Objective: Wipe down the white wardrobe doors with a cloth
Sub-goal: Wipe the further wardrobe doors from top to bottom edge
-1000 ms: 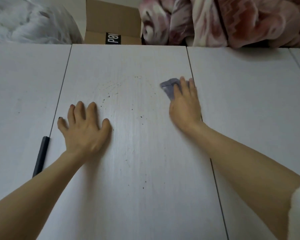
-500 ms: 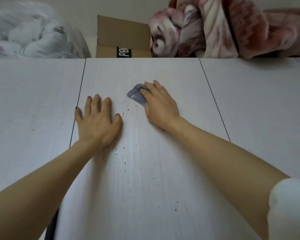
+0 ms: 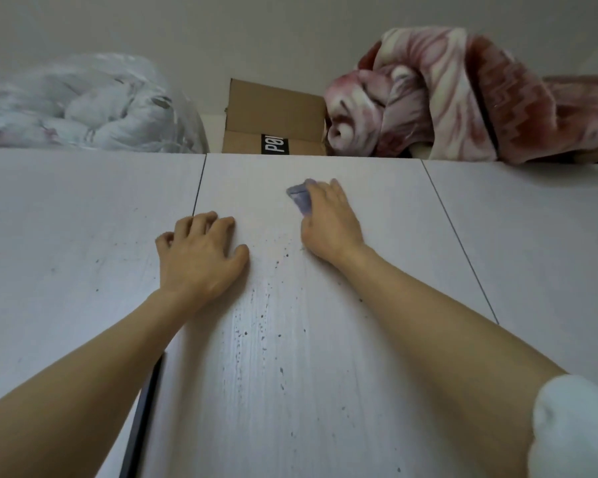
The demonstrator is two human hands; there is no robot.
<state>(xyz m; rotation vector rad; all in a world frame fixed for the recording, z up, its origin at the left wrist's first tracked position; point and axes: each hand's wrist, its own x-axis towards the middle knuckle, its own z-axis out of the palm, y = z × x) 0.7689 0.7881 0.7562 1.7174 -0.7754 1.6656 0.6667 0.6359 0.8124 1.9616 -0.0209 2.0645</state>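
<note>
Cloth (image 3: 299,198), small and grey-blue, pressed flat under right hand (image 3: 330,225) near top of middle wardrobe door (image 3: 290,357), mid-wipe. Left hand (image 3: 199,257) spread and empty, braced on same panel. Dark specks (image 3: 256,326) below both hands likely call for downward strokes next. Along wardrobe top: bagged bedding (image 3: 83,108), cardboard box (image 3: 273,122), pink blanket (image 3: 463,98). Dark handle (image 3: 142,419) at door's left edge.
</note>
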